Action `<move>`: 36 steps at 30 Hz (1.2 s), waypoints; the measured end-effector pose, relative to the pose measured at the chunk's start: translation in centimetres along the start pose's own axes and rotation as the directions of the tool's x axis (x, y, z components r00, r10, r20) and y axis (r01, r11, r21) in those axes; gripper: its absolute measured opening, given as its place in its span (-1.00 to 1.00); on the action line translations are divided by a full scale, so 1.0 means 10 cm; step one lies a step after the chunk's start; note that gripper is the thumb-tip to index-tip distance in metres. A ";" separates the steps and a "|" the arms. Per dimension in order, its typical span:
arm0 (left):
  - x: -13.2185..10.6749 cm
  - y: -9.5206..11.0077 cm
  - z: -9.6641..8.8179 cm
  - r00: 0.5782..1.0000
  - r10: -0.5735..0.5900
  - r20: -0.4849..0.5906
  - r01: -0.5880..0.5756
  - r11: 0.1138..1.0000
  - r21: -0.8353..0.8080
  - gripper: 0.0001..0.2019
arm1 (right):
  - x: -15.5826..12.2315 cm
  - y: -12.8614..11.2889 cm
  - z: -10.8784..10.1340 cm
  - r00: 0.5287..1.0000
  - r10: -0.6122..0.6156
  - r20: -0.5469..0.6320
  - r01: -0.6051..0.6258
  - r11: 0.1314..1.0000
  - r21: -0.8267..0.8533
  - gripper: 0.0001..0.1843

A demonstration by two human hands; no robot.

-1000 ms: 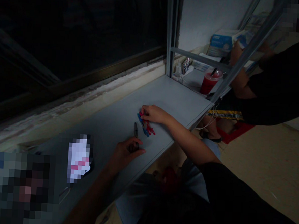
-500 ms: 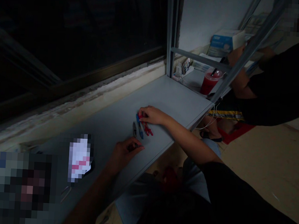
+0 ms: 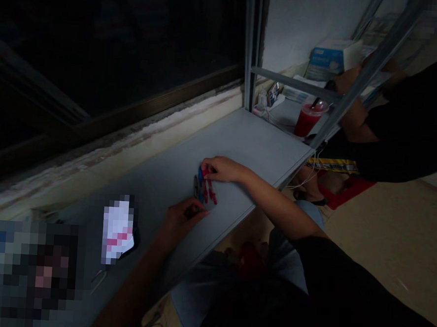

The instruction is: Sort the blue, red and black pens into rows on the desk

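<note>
My right hand is closed around the top of a slim red toy figure, whose two leg-like parts point toward the table's front edge. Against its left side is a blue figure-like piece, and beyond that a grey one; dim light blurs their details. My left hand rests low over the table just in front of these pieces, thumb and fingers pinched together. Something small and dark seems to be inside its curled fingers, but I cannot make it out.
A phone with a lit screen lies left on the grey table. Past the metal frame stand a cup of red drink and a blue-white box. Another person's arm reaches in at right.
My right hand has pulled the red figure slightly left, close against the blue piece, and its legs look straighter. My left hand stays pinched almost in the same spot.
</note>
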State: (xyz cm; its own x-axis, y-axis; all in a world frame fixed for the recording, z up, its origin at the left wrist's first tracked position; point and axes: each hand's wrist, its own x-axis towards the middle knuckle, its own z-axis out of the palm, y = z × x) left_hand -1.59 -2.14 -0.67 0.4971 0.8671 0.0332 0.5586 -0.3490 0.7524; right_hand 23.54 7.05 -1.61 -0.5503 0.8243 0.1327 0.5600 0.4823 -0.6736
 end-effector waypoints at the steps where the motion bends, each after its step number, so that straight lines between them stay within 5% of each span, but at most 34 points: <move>1: 0.00 -0.01 0.00 1.000 0.004 -0.002 -0.004 1.000 -0.002 -0.75 | 0.00 0.00 0.00 1.000 0.001 -0.003 -0.001 1.000 -0.001 -0.77; 11: 0.00 -0.04 -0.02 0.999 0.042 0.019 -0.042 0.999 0.035 -0.71 | 0.01 0.00 0.00 0.999 -0.048 -0.012 0.048 0.998 0.028 -0.80; 17: 0.04 -0.12 -0.03 0.972 0.220 -0.081 -0.199 0.956 0.214 -0.65 | 0.07 -0.04 0.09 0.992 -0.128 -0.021 0.128 0.992 0.001 -0.82; 23: 0.06 -0.21 -0.03 0.951 0.308 -0.007 -0.294 0.915 0.277 -0.70 | 0.07 -0.15 0.14 0.960 -0.259 0.105 0.260 0.966 0.012 -0.77; 29: 0.03 -0.18 -0.02 0.932 0.361 0.021 -0.350 0.886 0.304 -0.68 | 0.05 -0.21 0.16 0.972 -0.189 0.143 0.194 0.981 -0.027 -0.83; 36: 0.02 -0.11 0.06 0.937 0.349 0.005 -0.313 0.833 0.456 -0.61 | 0.01 -0.28 0.14 0.996 -0.092 0.006 0.090 0.953 -0.290 -0.79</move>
State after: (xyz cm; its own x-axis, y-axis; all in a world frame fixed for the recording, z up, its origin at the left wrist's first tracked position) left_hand -1.71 -1.75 -1.87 0.6640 0.6890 0.2903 0.6128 -0.7240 0.3167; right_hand 21.02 5.40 -0.70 -0.6029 0.7749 0.1901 0.6640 0.6194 -0.4190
